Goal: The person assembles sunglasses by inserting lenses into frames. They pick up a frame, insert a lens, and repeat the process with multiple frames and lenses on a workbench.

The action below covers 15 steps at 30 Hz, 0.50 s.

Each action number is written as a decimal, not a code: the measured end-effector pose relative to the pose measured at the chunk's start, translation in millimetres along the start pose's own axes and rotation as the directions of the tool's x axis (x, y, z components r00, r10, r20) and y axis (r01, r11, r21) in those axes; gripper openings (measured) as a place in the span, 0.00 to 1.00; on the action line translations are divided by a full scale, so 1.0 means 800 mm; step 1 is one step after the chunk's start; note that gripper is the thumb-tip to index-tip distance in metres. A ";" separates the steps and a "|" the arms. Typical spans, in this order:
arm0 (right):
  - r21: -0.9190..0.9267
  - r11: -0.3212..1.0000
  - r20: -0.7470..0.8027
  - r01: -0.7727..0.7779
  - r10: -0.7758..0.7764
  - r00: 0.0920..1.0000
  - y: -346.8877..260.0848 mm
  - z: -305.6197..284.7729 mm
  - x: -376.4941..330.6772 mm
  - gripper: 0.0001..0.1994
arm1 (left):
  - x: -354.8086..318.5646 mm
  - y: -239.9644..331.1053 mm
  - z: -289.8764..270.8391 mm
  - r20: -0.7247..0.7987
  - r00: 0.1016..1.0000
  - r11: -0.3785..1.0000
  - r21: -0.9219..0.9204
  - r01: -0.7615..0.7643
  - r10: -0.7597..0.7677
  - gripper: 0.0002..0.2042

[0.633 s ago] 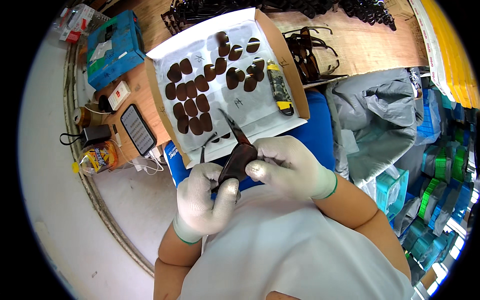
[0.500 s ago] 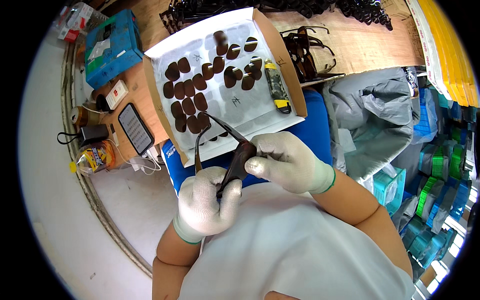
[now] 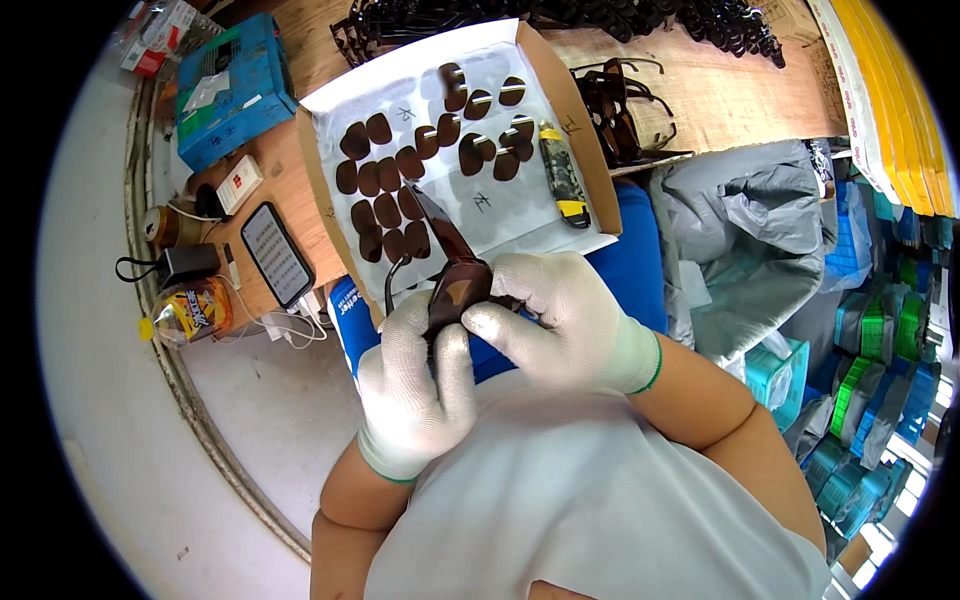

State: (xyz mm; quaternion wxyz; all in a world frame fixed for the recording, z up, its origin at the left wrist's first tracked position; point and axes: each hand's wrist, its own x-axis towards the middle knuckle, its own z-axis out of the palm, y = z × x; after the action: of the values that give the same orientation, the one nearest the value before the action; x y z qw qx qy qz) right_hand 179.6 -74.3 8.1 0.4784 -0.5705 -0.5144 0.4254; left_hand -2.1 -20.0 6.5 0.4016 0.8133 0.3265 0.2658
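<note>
Both my hands wear white knitted gloves and hold one pair of dark sunglasses (image 3: pixel 463 288) above my lap. My left hand (image 3: pixel 415 385) grips one end of the frame between thumb and fingers. Closed on the other end, my right hand (image 3: pixel 565 325) presses its thumb near a dark brown lens. One temple arm points up and away over the box, and the other curves up beside my left fingers. Just beyond lies a shallow cardboard box (image 3: pixel 590 150) lined with white paper. Many loose brown lenses (image 3: pixel 387 210) and a yellow-and-black utility knife (image 3: pixel 563 175) rest in it.
Several assembled sunglasses (image 3: pixel 620 110) lie right of the box, with a dark row of frames (image 3: pixel 560 12) behind. At left are a phone (image 3: pixel 277 255), a blue case (image 3: pixel 232 95) and a bottle (image 3: pixel 190 312). A grey-lined bin (image 3: pixel 745 230) stands at right.
The sunglasses have turned in my hands, so a lens now faces up more and one temple arm points farther away. My right thumb has shifted left along the frame.
</note>
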 end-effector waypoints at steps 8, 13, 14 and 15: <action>0.053 0.993 -0.016 -0.103 0.104 0.994 0.026 -0.005 0.005 0.10 | 0.026 -0.005 0.008 0.034 0.999 0.991 0.124 -0.040 0.036 0.16; -0.332 0.932 -0.026 0.145 -0.163 0.986 0.042 -0.037 0.001 0.18 | 0.057 0.007 -0.015 0.485 0.875 0.969 0.222 -0.105 -0.016 0.12; -0.327 0.928 0.075 0.180 -0.164 0.984 0.044 -0.051 -0.002 0.17 | 0.071 0.003 -0.014 0.536 0.843 0.989 0.084 -0.119 0.056 0.11; -0.280 0.939 0.176 0.202 -0.157 0.972 0.048 -0.065 -0.006 0.15 | 0.090 -0.006 -0.015 0.576 0.806 0.991 -0.058 -0.124 0.135 0.11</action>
State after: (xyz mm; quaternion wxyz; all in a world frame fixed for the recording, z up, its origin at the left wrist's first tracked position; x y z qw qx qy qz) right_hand 236.8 -85.2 -20.2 0.3845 -0.5522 -0.6570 0.3401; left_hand 34.6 41.7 21.7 0.4699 0.8723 0.1306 0.0358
